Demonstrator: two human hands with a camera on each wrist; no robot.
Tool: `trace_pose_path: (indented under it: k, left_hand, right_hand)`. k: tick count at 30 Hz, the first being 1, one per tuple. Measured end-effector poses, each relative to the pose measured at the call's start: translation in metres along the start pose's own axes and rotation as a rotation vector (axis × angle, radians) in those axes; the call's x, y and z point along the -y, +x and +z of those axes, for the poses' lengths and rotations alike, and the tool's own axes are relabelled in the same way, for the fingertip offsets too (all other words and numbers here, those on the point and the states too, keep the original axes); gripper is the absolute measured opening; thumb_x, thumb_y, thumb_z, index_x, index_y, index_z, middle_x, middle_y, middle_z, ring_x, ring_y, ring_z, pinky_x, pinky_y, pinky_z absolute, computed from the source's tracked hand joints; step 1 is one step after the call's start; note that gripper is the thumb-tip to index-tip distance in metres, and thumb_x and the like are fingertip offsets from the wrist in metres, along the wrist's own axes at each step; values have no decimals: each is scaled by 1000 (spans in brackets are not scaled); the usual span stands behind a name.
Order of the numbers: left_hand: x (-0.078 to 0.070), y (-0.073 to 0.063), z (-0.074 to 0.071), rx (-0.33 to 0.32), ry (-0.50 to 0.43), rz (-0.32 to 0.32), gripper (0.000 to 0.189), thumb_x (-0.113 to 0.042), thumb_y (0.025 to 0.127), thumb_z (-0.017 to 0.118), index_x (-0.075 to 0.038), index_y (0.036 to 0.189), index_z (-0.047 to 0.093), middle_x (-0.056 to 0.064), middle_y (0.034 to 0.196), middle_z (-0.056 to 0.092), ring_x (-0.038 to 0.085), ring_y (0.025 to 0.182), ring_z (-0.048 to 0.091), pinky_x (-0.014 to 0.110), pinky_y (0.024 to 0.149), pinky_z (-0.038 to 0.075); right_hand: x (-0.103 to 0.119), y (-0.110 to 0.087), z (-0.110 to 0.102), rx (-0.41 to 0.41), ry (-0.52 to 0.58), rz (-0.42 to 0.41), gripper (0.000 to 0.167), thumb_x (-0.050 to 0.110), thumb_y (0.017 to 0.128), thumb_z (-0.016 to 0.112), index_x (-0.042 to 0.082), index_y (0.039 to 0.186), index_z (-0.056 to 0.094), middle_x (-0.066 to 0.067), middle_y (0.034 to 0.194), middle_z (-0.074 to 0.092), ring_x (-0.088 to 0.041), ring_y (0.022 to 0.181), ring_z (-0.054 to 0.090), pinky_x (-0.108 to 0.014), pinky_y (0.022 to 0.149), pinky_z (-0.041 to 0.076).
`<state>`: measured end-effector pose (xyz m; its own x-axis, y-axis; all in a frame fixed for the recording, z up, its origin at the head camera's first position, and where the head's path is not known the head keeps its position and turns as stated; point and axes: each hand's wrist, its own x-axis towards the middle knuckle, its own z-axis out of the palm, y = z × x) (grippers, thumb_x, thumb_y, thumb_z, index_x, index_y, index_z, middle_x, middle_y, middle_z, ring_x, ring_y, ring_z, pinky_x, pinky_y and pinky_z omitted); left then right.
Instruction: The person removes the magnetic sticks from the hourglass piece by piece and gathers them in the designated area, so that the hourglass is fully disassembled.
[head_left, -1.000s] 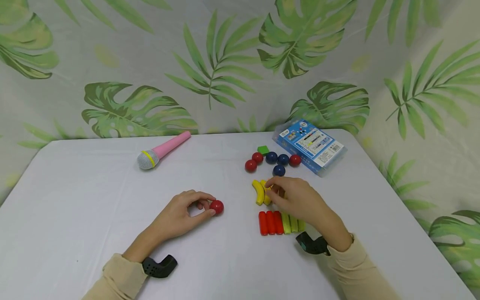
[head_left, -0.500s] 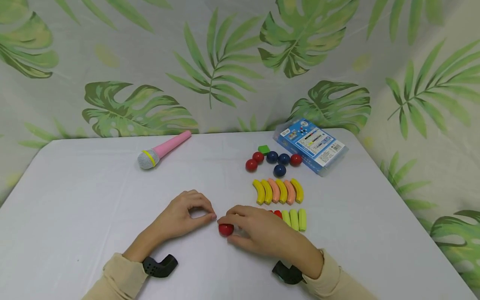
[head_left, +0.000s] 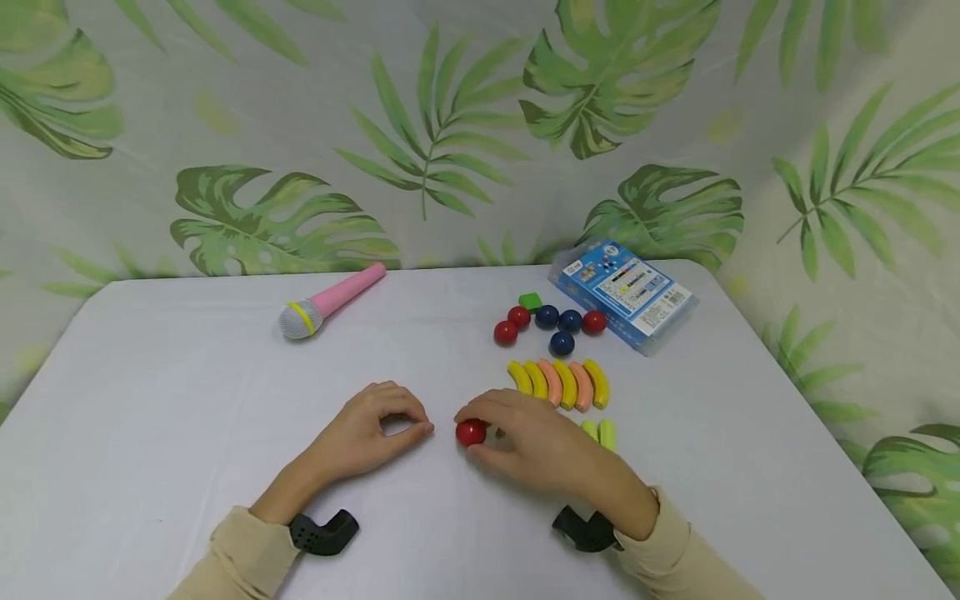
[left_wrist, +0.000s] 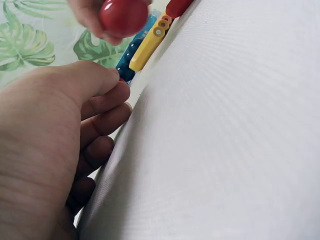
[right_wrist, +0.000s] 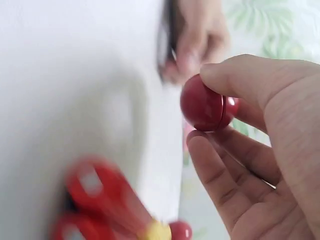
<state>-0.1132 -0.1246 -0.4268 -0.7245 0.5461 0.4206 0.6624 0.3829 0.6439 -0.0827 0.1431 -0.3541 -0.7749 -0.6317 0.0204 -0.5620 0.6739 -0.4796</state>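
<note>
My right hand [head_left: 543, 437] pinches a glossy red ball [head_left: 471, 432] between thumb and fingers. In the right wrist view, a thin groove runs across the red ball [right_wrist: 202, 105]. To the left, my left hand [head_left: 375, 425] rests by the table, its fingers loosely curled with the thumb near the index finger and nothing held. A small gap separates its fingertips from the ball. Behind the right hand, yellow and pink curved pieces [head_left: 568, 385] lie in a row. Green sticks [head_left: 606, 435] show partly past that hand, which covers the red sticks in the head view.
Toward the back right are red balls [head_left: 506, 333], dark blue balls [head_left: 562, 343] and a green block [head_left: 530, 302]. Beside them lies a blue box [head_left: 626, 296] in clear plastic. A pink toy microphone [head_left: 330, 302] lies at the back left of the white-covered table [head_left: 187, 400].
The red ball has passed from my left hand to my right. My right hand came leftward and down from the curved pieces, then drew slightly back up and right with the ball.
</note>
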Motion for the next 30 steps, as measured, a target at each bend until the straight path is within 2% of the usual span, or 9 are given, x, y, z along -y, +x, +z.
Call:
trace_pose_path:
  k: [2,6,11,13,17,22,30]
  left_hand:
    - [0,0,1,1,-2,-10,12,-16,90,81,-27,89,75,-20,89,70,2,89,62,32,88,49]
    - [-2,0,3,3,-2,-26,13,-17,89,82,-28,89,75,-21,89,69,2,89,61,32,88,49]
    - [-2,0,1,1,0,-40,13,-17,89,82,-28,88,75,-21,89,69,1,89,62,31,88,50]
    - [-2,0,1,0,-1,-39,13,-16,89,82,-27,88,75,-21,89,69,2,90,62,31,88,50]
    - [-3,0,0,7,-7,-43,12,-17,89,82,-27,89,75,-21,90,69,2,90,62,32,88,50]
    - [-4,0,-1,11,-8,-46,13,-17,90,82,-28,88,75,-22,90,69,1,90,61,32,89,49]
    - [-5,-1,-4,6,6,-42,13,-17,89,82,-27,88,74,-20,90,69,1,89,61,33,90,50]
  right_hand:
    - [-11,2,-8,-65,11,15,34,23,94,78,18,126,69,6,120,70,-10,105,63,-30,92,57]
    - [-38,8,-24,-171,-38,92,37,20,91,81,14,125,68,-2,117,70,-19,103,65,-35,86,59]
    - [-69,20,-40,-212,-60,265,40,26,92,80,14,127,66,-8,115,68,-26,100,62,-38,80,59]
    - [-79,24,-43,-222,-83,303,40,28,93,79,13,128,66,-9,115,69,-27,100,61,-41,81,59]
    - [-91,28,-45,-238,-144,329,39,27,92,79,10,126,67,-13,115,69,-30,104,58,-44,83,58]
    - [-96,32,-44,-254,-170,352,36,23,90,81,11,122,69,-15,113,68,-32,107,54,-46,82,57]
    - [-98,38,-43,-229,-196,330,32,20,90,82,11,119,71,-12,114,71,-31,108,54,-45,86,56]
